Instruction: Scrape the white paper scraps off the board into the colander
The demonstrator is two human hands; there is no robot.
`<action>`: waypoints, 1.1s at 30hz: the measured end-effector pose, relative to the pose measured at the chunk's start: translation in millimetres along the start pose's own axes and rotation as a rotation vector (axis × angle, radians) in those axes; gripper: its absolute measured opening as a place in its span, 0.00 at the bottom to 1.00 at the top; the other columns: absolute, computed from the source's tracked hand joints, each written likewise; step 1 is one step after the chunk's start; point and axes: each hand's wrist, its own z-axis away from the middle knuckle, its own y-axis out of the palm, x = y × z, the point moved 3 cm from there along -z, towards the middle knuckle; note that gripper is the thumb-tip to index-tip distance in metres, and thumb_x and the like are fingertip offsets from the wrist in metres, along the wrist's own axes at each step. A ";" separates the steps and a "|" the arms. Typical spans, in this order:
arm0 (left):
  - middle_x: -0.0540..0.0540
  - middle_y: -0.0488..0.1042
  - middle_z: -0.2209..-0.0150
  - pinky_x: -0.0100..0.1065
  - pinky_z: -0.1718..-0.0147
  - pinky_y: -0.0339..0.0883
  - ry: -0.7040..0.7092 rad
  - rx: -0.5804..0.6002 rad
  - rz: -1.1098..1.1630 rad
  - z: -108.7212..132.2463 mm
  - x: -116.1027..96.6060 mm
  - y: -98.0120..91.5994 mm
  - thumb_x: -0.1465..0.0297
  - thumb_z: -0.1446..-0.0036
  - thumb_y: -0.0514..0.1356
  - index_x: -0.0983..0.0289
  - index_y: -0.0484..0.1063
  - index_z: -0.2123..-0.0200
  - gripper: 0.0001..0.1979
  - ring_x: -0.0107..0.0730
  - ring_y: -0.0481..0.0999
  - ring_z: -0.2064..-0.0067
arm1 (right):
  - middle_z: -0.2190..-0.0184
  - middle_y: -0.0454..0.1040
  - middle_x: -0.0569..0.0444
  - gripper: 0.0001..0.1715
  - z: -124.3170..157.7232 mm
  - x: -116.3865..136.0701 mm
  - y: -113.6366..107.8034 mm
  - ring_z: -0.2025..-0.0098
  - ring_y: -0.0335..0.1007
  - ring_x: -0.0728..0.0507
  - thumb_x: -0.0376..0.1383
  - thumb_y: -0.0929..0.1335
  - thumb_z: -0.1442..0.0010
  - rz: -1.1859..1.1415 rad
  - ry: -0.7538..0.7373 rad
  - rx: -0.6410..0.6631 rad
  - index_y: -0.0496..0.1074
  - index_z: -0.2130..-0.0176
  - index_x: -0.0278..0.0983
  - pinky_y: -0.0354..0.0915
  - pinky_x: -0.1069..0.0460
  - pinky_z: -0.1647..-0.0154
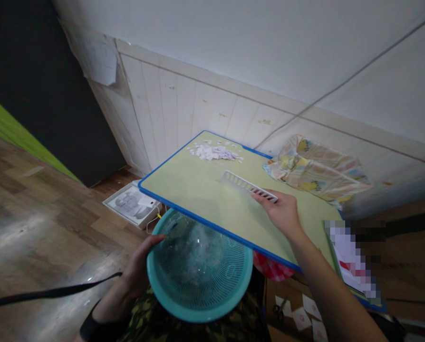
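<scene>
A turquoise plastic basket (200,316) with slotted sides rests over my lap, just under the near edge of the table (184,190). My left hand (139,261) grips its left rim, the thumb over the edge. Something clear and shiny seems to lie inside, but I cannot make out what. Over the tabletop, my right hand (282,211) is closed on the near end of a long white slotted plastic strip (243,182). Beyond the strip's far end, a pile of small white paper scraps (214,152) lies near the table's back left corner.
A crumpled patterned cloth (315,168) lies along the table's back right edge, against the wall. Papers (351,259) sit at the right end. Below are a white box (130,204) at left, and scissors (280,308) beside printed cards (301,318) at right.
</scene>
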 end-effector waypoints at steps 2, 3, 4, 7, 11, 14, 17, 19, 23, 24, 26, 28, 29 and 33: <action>0.67 0.80 0.70 0.41 0.68 0.78 -0.001 0.007 0.015 -0.6 0.1 0.3 0.74 0.36 0.56 0.76 0.76 0.63 0.10 0.46 0.80 0.72 | 0.62 0.84 0.49 0.18 0.9 2.9 2.4 0.65 0.81 0.38 0.46 0.74 0.44 -0.033 -0.004 0.033 0.84 0.60 0.36 0.71 0.49 0.65; 0.67 0.80 0.70 0.41 0.68 0.78 0.002 0.013 0.022 -0.8 0.1 0.9 0.75 0.36 0.56 0.76 0.75 0.62 0.10 0.46 0.80 0.72 | 0.63 0.84 0.49 0.18 1.0 4.0 2.8 0.66 0.81 0.38 0.46 0.74 0.45 -0.038 0.004 0.051 0.84 0.60 0.36 0.71 0.49 0.66; 0.67 0.80 0.70 0.40 0.68 0.78 0.004 0.017 0.026 -0.8 0.1 1.4 0.75 0.36 0.56 0.76 0.75 0.61 0.09 0.46 0.80 0.72 | 0.64 0.84 0.49 0.19 0.6 4.9 2.7 0.67 0.80 0.38 0.47 0.74 0.45 -0.044 0.015 0.066 0.84 0.60 0.36 0.70 0.49 0.68; 0.66 0.79 0.71 0.39 0.70 0.77 0.010 -0.002 0.026 -0.3 0.2 2.0 0.75 0.36 0.56 0.76 0.75 0.62 0.09 0.45 0.80 0.73 | 0.65 0.84 0.49 0.21 -4.2 5.8 2.7 0.68 0.80 0.38 0.48 0.75 0.47 -0.082 0.027 0.076 0.84 0.60 0.36 0.69 0.49 0.70; 0.66 0.79 0.71 0.38 0.70 0.77 0.007 0.005 0.035 -0.5 0.9 1.8 0.75 0.37 0.57 0.75 0.75 0.64 0.09 0.45 0.80 0.72 | 0.63 0.84 0.49 0.19 -15.2 2.7 8.1 0.66 0.80 0.38 0.47 0.74 0.46 -0.091 0.000 0.021 0.83 0.59 0.36 0.71 0.49 0.66; 0.67 0.80 0.70 0.40 0.68 0.78 0.014 0.011 0.052 -1.3 1.1 2.1 0.76 0.37 0.57 0.75 0.76 0.64 0.09 0.47 0.81 0.71 | 0.63 0.84 0.49 0.18 -19.2 0.3 14.0 0.65 0.81 0.38 0.45 0.74 0.45 -0.066 -0.006 0.025 0.83 0.60 0.36 0.71 0.49 0.65; 0.67 0.79 0.70 0.40 0.68 0.78 0.008 0.008 0.061 -1.2 1.0 3.4 0.76 0.37 0.57 0.76 0.76 0.63 0.09 0.47 0.81 0.71 | 0.63 0.84 0.50 0.17 -14.9 2.5 15.6 0.65 0.81 0.38 0.45 0.75 0.46 -0.091 -0.010 0.065 0.83 0.60 0.37 0.72 0.49 0.64; 0.68 0.79 0.70 0.40 0.68 0.78 -0.002 0.010 0.066 -0.7 0.8 4.2 0.76 0.37 0.57 0.76 0.76 0.64 0.10 0.47 0.80 0.71 | 0.63 0.84 0.50 0.17 -8.7 6.5 14.4 0.64 0.81 0.38 0.44 0.75 0.46 -0.123 -0.013 0.106 0.83 0.60 0.37 0.73 0.49 0.62; 0.68 0.79 0.71 0.40 0.69 0.77 -0.003 0.006 0.058 -1.5 0.0 2.9 0.75 0.36 0.57 0.76 0.76 0.66 0.10 0.46 0.80 0.72 | 0.63 0.84 0.50 0.15 3.8 15.8 10.5 0.63 0.82 0.38 0.43 0.75 0.46 -0.165 -0.023 0.168 0.84 0.61 0.38 0.74 0.49 0.61; 0.68 0.79 0.71 0.40 0.69 0.77 0.000 0.010 0.052 -2.2 0.1 2.0 0.75 0.36 0.57 0.76 0.76 0.66 0.11 0.46 0.80 0.72 | 0.63 0.84 0.50 0.14 6.3 17.9 9.5 0.64 0.82 0.39 0.42 0.75 0.46 -0.165 -0.032 0.178 0.84 0.61 0.38 0.74 0.49 0.61; 0.68 0.79 0.70 0.40 0.69 0.77 0.013 0.011 0.036 -3.8 0.3 -0.6 0.75 0.37 0.57 0.75 0.77 0.66 0.11 0.46 0.80 0.72 | 0.64 0.84 0.51 0.13 11.1 21.8 7.9 0.64 0.82 0.39 0.41 0.75 0.46 -0.157 -0.055 0.200 0.84 0.61 0.38 0.74 0.49 0.61; 0.68 0.79 0.70 0.39 0.70 0.77 0.028 0.003 0.021 -5.0 0.8 -3.2 0.74 0.37 0.57 0.75 0.77 0.67 0.11 0.46 0.80 0.72 | 0.64 0.84 0.51 0.11 16.0 25.6 6.1 0.65 0.82 0.40 0.40 0.75 0.46 -0.147 -0.074 0.224 0.84 0.62 0.39 0.75 0.50 0.63; 0.67 0.79 0.70 0.39 0.70 0.77 0.033 -0.006 0.017 -5.3 1.1 -4.3 0.74 0.37 0.57 0.75 0.77 0.67 0.11 0.45 0.80 0.73 | 0.65 0.84 0.51 0.11 18.8 27.6 4.9 0.66 0.82 0.40 0.40 0.75 0.46 -0.142 -0.083 0.234 0.84 0.62 0.39 0.75 0.50 0.63; 0.67 0.79 0.72 0.37 0.71 0.76 0.047 -0.016 0.013 -4.7 0.9 -4.8 0.74 0.37 0.57 0.75 0.78 0.70 0.14 0.42 0.78 0.75 | 0.66 0.84 0.52 0.09 31.8 37.5 -1.8 0.68 0.82 0.41 0.38 0.75 0.45 -0.141 -0.101 0.268 0.84 0.63 0.40 0.75 0.52 0.65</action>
